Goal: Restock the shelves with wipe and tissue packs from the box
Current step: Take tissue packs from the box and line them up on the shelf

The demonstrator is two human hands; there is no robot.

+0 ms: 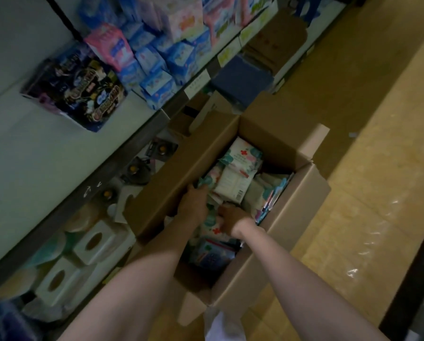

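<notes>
I see both hands down in the open cardboard box on the floor beside the shelves — left hand and right hand among the wipe packs — grip unclear, I cannot tell

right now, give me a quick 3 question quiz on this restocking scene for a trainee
1. True or false: both hands are inside the cardboard box.
2. Where are the white tissue boxes? A) on the lower shelf to the left of the box B) inside the box C) on the floor to the right
3. Fill in: the left hand and right hand reach among wipe packs lying ____ the box.

Key: 1 true; 2 A; 3 inside.
</notes>
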